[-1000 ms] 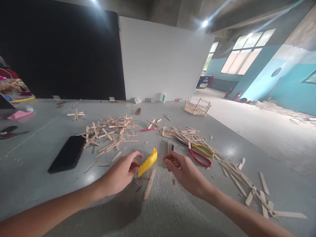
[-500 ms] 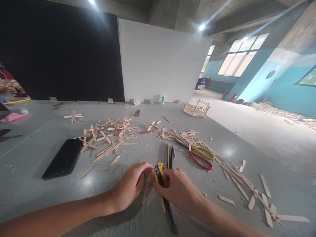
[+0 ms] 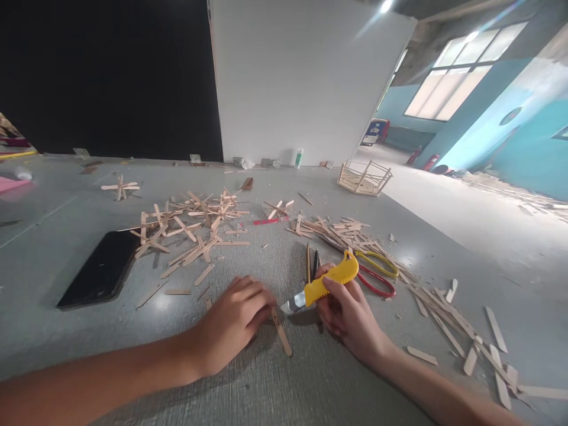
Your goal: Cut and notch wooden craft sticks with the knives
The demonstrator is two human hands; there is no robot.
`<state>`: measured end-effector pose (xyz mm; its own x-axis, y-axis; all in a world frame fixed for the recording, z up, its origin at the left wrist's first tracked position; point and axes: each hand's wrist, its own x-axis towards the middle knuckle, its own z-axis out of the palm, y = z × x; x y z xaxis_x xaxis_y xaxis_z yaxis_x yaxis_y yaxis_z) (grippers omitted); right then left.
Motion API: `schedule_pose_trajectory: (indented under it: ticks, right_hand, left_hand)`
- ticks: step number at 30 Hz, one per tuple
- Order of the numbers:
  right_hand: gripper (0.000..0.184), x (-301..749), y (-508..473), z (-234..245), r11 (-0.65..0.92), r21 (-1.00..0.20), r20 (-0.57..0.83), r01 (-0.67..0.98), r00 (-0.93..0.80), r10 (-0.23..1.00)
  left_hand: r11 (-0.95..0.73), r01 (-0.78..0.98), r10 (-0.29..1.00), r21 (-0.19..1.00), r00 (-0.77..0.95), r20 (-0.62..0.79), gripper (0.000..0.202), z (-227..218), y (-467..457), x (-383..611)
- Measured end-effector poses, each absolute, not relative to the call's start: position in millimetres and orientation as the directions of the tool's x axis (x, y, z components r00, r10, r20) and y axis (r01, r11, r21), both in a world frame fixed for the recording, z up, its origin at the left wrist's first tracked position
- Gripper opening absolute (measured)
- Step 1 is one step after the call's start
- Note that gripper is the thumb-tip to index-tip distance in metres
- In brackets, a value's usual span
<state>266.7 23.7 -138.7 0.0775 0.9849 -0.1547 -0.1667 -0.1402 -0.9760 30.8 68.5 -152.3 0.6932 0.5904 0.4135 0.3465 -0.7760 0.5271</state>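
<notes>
My right hand [image 3: 348,310] is closed round a yellow utility knife [image 3: 332,278]. Its bare metal blade points left, the tip close to a wooden craft stick [image 3: 282,335]. That stick has dark marks near its upper end and slants over the tabletop. My left hand [image 3: 237,313] pinches the stick's upper end, which is hidden under the fingers. Just beyond my right hand lie a pencil [image 3: 307,263] and a black pen [image 3: 316,261]. Scissors with one yellow and one red handle [image 3: 376,278] rest right of the knife, partly behind it.
A black phone [image 3: 100,269] lies to the left. Craft sticks [image 3: 195,219], some crossed and joined, are heaped in the middle, with more loose sticks [image 3: 444,316] at right. A small stick frame [image 3: 366,177] and a glue stick [image 3: 299,157] stand at the back by the panels.
The utility knife has turned in my right hand from pointing toward me to lying across, blade leftward. My right hand has moved right; the craft stick has tilted. The view has shifted down.
</notes>
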Motion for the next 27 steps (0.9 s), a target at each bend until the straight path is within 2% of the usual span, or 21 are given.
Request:
schedule_pose_trajectory:
  ticks: [4,8,10,13,18,20,24,27]
  right_hand:
    - [0.038,266,25,-139,-0.097,-0.964,-0.133,-0.246,0.134,0.982]
    - [0.04,265,26,-139,-0.029,-0.962,-0.078,-0.273,0.171,0.982]
    - [0.043,265,26,-139,-0.016,-0.973,-0.054,-0.229,0.164,0.985]
    - [0.046,263,23,-138,0.001,-0.994,-0.02,-0.113,0.189,0.982]
    - [0.04,262,15,-133,0.015,-1.0,0.016,0.008,0.162,0.987]
    - [0.043,264,11,-135,0.056,-0.996,0.064,0.064,0.135,0.989]
    - [0.044,268,3,-146,0.104,-0.988,0.105,0.115,0.007,0.994]
    - [0.047,270,1,-151,0.1,-0.991,0.094,0.089,-0.073,0.993]
  left_hand:
    - [-0.823,0.342,0.555,0.453,0.655,0.513,0.017,-153,63,28]
    - [-0.871,0.22,0.478,0.44,0.591,0.65,0.021,-152,57,22]
    - [-0.891,0.159,0.43,0.425,0.596,0.678,0.018,-150,54,18]
    - [-0.92,0.068,0.338,0.387,0.638,0.692,0.034,-146,52,16]
    - [-0.982,0.099,0.188,0.161,0.605,0.774,0.051,-136,42,23]
    - [-0.977,0.171,0.21,0.13,0.644,0.736,0.048,-133,33,26]
    - [-0.916,0.358,0.398,0.182,0.751,0.527,0.024,-131,17,26]
    - [-0.888,0.439,0.455,0.139,0.787,0.416,0.031,-132,13,23]
